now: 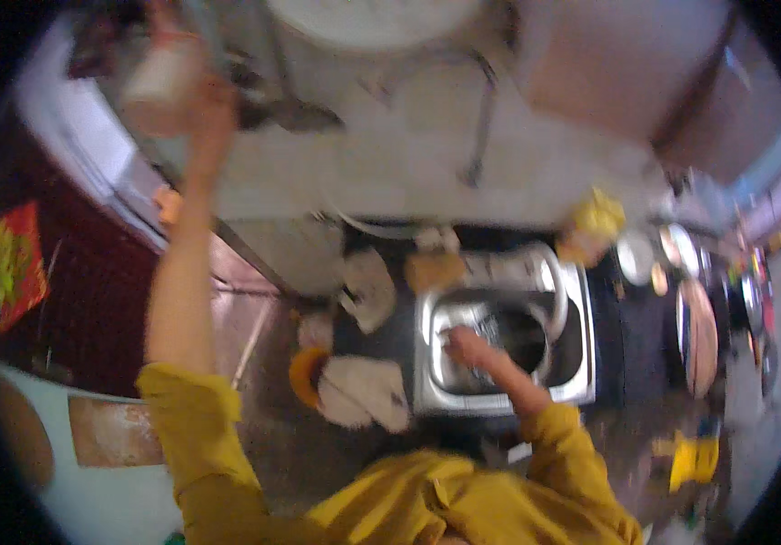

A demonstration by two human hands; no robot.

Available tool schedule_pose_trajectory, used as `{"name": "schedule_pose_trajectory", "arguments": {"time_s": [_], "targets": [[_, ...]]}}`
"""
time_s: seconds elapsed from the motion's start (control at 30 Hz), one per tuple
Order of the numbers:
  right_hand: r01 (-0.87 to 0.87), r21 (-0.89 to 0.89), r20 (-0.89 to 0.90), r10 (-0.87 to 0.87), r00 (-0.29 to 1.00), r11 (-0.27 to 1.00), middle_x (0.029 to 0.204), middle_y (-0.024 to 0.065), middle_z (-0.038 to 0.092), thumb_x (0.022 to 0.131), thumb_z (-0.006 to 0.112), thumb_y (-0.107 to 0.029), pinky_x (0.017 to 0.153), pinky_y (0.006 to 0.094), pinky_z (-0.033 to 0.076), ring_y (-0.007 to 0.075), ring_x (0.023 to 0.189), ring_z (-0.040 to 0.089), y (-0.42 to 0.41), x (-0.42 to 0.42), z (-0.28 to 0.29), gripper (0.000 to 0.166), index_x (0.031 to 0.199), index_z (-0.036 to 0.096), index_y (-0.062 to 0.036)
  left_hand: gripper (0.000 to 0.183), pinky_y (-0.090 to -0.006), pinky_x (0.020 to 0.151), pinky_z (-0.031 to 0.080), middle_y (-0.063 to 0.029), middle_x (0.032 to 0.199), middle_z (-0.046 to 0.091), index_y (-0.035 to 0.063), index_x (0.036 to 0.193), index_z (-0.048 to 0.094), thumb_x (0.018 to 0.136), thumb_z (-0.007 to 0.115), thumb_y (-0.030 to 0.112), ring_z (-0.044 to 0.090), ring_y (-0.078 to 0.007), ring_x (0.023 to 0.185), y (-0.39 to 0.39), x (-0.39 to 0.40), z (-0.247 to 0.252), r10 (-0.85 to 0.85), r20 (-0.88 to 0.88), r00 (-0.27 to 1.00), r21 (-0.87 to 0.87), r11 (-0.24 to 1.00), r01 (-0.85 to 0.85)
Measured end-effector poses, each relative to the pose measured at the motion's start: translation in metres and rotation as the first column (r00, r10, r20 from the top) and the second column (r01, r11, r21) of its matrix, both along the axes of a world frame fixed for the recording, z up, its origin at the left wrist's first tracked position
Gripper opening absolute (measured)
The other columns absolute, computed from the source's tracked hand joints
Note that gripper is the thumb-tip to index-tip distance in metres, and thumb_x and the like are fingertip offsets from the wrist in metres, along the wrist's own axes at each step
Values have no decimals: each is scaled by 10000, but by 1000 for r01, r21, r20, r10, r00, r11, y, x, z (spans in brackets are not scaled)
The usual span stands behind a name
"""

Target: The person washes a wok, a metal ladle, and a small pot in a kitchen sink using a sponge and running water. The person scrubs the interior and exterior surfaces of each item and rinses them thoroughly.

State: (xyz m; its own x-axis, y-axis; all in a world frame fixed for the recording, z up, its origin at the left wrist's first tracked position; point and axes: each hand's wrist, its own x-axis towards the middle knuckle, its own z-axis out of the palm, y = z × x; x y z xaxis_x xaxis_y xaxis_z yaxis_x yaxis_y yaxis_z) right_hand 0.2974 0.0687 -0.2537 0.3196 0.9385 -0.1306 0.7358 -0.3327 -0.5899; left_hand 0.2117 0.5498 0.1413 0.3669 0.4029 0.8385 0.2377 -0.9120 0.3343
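Observation:
My left hand (210, 102) is raised at the upper left, close beside a blurred whitish cup-like container (158, 85); blur hides whether the fingers grip it. My right hand (468, 346) reaches over the left part of a stainless steel sink (423, 381). Inside the sink lies something metallic and dark near the fingers, too blurred to name. A pale curved faucet (557, 293) arches over the sink's right side. Whether my right hand holds anything is not visible.
Cloths (363, 392) lie on the dark counter left of the sink. A yellow bag-like item (595, 221) stands behind it at the right. Farther right are plates (634, 257) and a long oval board or tray (697, 337). Dark utensils hang on the tiled wall (404, 150).

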Motion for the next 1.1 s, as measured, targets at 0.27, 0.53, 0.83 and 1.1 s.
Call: {"name": "schedule_pose_trajectory", "arguments": {"time_s": [0.27, 0.53, 0.83, 1.1], "targets": [[365, -480, 27, -403, 915, 797, 1016, 228, 618, 772, 596, -252, 806, 451, 500, 384, 943, 603, -133, 1, -63, 385, 1089, 578, -35, 463, -375, 1011, 329, -132, 1221, 534, 25, 1225, 519, 835, 633, 245, 463, -300, 1165, -163, -17, -74, 149, 17, 989, -56, 987, -148], [500, -364, -112, -570, 814, 786, 1173, 227, 573, 816, 491, -233, 928, 426, 442, 362, 1131, 528, -100, 13, -117, 456, 1192, 518, 24, 373, -376, 988, 369, -160, 1187, 526, 28, 1167, 519, 796, 562, 43, 491, -305, 1133, -371, -22, -285, -485, -347, 803, -713, 693, 110], [671, -170, -428, -668, 609, 721, 1054, 225, 605, 815, 514, -19, 825, 402, 475, 381, 990, 581, -138, 0, -68, 335, 1145, 553, -55, 546, -417, 1070, 305, -239, 1393, 341, 41, 1348, 364, 841, 549, 127, 319, -389, 1298, -486, 18, -470, -855, -406, 322, -902, 431, 6], [564, 307, 105, -616, 780, 767, 1160, 180, 547, 769, 584, -19, 928, 461, 376, 415, 1062, 510, -191, 9, 56, 365, 1129, 534, -47, 421, -497, 1070, 274, -146, 1367, 402, 145, 1278, 523, 890, 461, 294, 377, -346, 1271, -517, 45, -557, -286, -945, -157, -327, 835, 442]]}}
